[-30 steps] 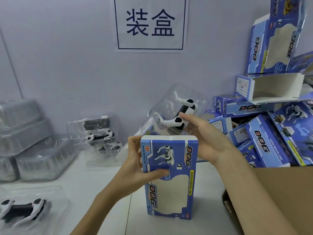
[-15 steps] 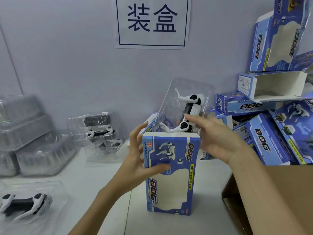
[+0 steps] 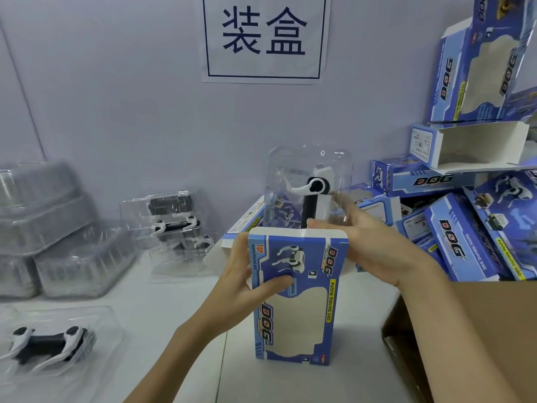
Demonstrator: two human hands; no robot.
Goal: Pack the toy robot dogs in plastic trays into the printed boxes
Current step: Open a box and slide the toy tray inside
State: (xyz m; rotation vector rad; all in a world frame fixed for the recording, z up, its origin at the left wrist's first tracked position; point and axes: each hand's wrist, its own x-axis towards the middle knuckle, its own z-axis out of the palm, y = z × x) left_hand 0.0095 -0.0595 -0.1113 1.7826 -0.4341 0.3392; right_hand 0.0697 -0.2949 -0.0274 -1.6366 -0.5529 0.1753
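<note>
- Head view: the left hand is gripping the upright printed box, standing mid-table toward the near edge
- The right hand is clutching the clear tray with its toy dog, standing partway inside the box's open top

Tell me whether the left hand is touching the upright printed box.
Touching. The head view shows the left hand gripping the printed box, thumb across its front.
</note>
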